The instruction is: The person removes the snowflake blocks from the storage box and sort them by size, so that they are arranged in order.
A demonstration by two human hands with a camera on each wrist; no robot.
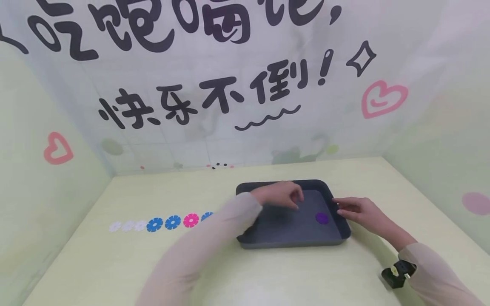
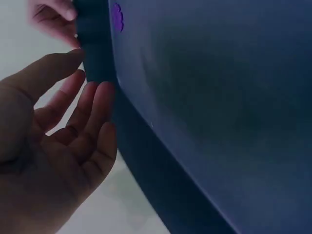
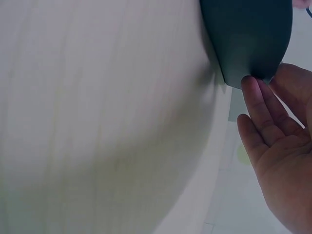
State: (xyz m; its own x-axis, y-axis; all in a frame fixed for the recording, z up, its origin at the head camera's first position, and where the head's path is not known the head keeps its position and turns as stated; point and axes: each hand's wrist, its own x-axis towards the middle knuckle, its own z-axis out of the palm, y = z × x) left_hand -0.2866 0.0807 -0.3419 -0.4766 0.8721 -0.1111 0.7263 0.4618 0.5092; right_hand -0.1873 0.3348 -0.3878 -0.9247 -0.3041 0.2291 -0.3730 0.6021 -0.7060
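A dark grey rectangular tray (image 1: 298, 245) lies on the table with a purple notched disc (image 1: 322, 218) inside, near its right end. My left hand (image 1: 281, 193) hovers over the tray's left and back part, its fingers loosely bent with nothing between them. In the left wrist view the left hand (image 2: 68, 126) overlaps the tray's wall (image 2: 141, 156). At the tray's right side my right hand (image 1: 357, 211) pinches the rim between thumb and fingers. The right wrist view shows its fingertips (image 3: 251, 85) against the outside of the tray's wall (image 3: 248, 39).
Left of the tray, a row of notched discs runs across the table (image 1: 126, 272): several white ones (image 1: 127, 226), blue ones (image 1: 155, 224) and a pink one (image 1: 191, 220). My left sleeve (image 1: 214, 238) covers the row's right end. Printed walls (image 1: 183, 148) enclose the table's back and sides.
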